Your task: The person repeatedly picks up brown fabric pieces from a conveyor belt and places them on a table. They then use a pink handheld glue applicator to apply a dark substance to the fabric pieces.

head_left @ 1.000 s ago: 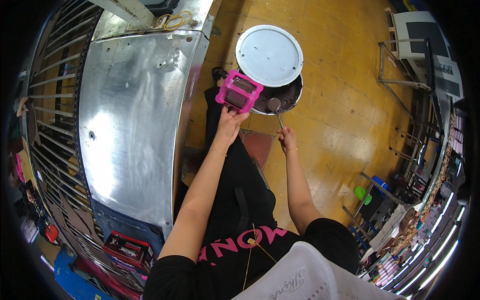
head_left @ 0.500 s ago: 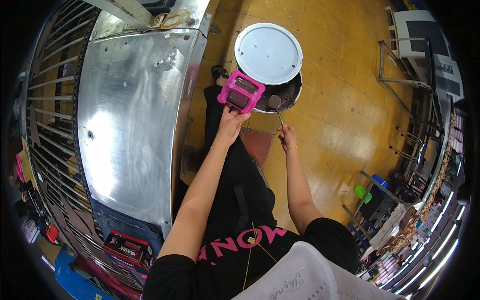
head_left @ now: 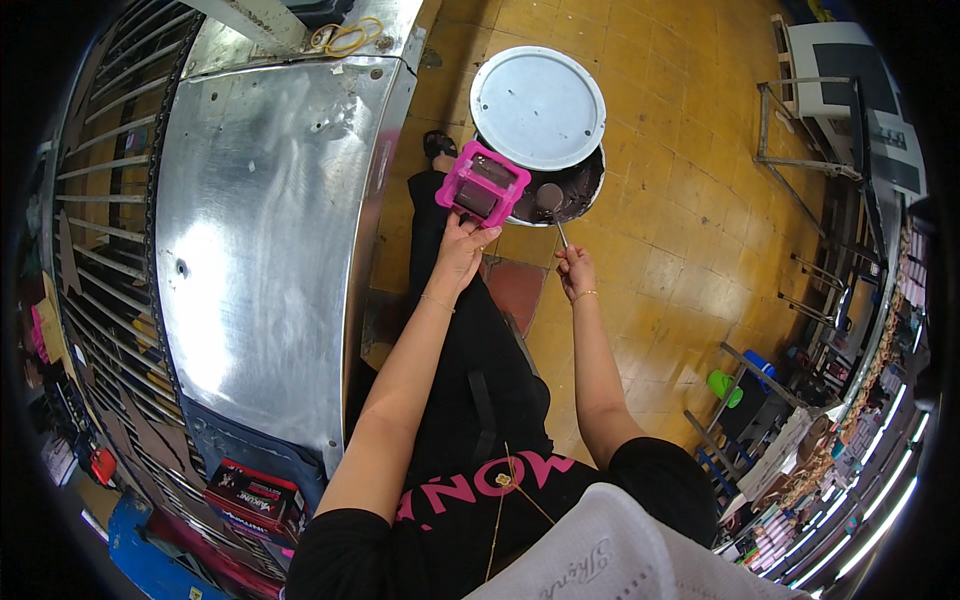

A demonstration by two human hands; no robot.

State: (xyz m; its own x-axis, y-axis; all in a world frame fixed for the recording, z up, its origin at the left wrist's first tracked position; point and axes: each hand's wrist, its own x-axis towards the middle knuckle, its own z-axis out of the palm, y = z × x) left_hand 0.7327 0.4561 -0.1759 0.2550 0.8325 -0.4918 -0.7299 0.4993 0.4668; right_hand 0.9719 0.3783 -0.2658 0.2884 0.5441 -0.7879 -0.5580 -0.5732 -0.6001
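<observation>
My left hand (head_left: 463, 252) is closed around the near end of a bright pink frame-like container (head_left: 484, 183) with dark brown contents showing in its two openings. It is held tilted at the left edge of a large round bucket (head_left: 601, 186). A thin metal handle is gripped in my right hand (head_left: 576, 272), just on the near side of the bucket. That handle belongs to a ladle (head_left: 549, 197), whose round bowl is coated dark brown inside the bucket. Thick dark brown paste smears the bucket's inner wall. A pale round lid (head_left: 540, 108) covers the bucket's far part.
To my left stands a shiny metal-topped machine or bench (head_left: 262, 230), with a slatted metal rack (head_left: 105, 190) beyond it. A red-and-black box (head_left: 255, 500) sits at lower left. Yellow tiled floor (head_left: 665, 200) stretches right toward metal frames (head_left: 808, 80) and a green container (head_left: 725, 388).
The ladle's bowl has shifted very slightly away from me inside the bucket. My left hand and the pink container stay where they were.
</observation>
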